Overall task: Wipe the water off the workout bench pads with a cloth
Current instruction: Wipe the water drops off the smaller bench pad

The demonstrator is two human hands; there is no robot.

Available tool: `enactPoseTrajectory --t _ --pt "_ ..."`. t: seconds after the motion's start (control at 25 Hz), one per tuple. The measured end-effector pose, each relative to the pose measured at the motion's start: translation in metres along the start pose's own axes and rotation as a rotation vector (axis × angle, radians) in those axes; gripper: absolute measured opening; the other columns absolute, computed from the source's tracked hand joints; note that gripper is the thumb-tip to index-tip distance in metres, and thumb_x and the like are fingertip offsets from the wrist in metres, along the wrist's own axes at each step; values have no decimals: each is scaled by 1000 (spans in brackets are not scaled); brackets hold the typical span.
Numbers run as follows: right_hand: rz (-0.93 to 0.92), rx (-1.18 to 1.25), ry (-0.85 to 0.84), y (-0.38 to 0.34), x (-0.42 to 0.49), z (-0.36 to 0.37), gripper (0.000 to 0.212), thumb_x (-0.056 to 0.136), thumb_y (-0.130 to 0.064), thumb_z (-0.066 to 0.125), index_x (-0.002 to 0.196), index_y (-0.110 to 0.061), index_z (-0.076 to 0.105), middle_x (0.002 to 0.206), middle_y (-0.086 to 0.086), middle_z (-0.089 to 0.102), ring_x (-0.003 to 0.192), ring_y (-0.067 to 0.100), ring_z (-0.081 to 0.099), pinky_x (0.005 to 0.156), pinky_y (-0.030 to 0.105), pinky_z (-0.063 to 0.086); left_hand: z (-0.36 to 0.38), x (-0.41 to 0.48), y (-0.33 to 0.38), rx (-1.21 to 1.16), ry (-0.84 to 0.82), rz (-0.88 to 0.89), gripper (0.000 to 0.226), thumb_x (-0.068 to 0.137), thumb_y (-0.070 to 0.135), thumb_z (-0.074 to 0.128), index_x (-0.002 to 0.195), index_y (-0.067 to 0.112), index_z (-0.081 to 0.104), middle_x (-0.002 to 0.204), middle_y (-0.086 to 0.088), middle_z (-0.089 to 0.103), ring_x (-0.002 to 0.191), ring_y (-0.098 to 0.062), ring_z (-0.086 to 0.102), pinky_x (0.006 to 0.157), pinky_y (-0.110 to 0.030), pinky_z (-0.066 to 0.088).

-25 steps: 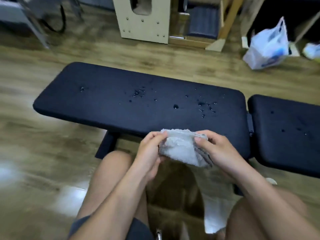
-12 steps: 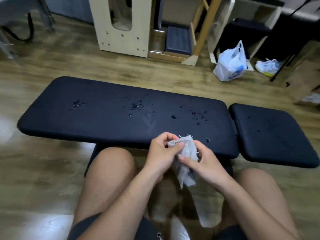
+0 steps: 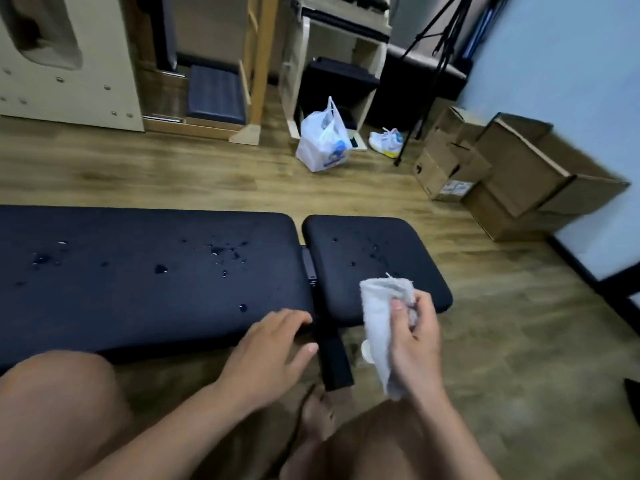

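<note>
Black long pad (image 3: pixel 138 271), dotted with water drops (image 3: pixel 161 269), is spanning the left; left hand (image 3: pixel 273 348) is resting open on its near right corner; right hand (image 3: pixel 415 344) is gripping the grey cloth (image 3: pixel 379 317) before the short pad (image 3: pixel 374 251), centre-right.

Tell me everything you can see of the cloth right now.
The cloth is pale grey-white and terry-like, with a frayed thread at its top edge. It is bunched and folded. The right hand grips its middle, thumb across the front; its upper end stands over the near part of the short pad, its lower end hangs free below the hand. Whether it touches the pad is unclear.
</note>
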State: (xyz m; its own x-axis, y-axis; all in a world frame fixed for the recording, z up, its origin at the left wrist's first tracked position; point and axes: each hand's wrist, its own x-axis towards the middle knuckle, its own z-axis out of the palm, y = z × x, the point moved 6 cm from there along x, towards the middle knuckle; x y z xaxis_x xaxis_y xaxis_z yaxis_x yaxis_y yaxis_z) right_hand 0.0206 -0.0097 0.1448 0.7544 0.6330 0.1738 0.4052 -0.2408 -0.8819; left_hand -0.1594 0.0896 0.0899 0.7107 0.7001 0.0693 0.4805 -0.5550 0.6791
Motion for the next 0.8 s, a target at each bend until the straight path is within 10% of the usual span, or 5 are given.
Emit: enactPoseTrajectory --t 0.44,0.64,0.8 --pt "141 -135 5 143 193 -71 8 95 -20 51 94 -25 58 81 -13 63 76 7 57 72 29 44 99 168 -20 632 -182 130 70 87 66 34 136 21 54 149 -8 45 142 -31 34 115 -59 24" --pt "3 -770 -168 176 216 -52 50 89 -39 56 137 -30 45 133 4 49 121 25 45 100 38 40 101 171 -18 616 -182 125 67 87 65 38 134 21 56 148 -7 46 142 -31 34 117 -59 20" --pt "-212 -806 -354 191 195 -34 50 95 -41 36 142 -26 47 155 3 35 146 23 26 113 53 30 100 169 -17 601 -187 131 68 86 65 40 133 19 58 147 -8 47 142 -31 35 117 -58 20"
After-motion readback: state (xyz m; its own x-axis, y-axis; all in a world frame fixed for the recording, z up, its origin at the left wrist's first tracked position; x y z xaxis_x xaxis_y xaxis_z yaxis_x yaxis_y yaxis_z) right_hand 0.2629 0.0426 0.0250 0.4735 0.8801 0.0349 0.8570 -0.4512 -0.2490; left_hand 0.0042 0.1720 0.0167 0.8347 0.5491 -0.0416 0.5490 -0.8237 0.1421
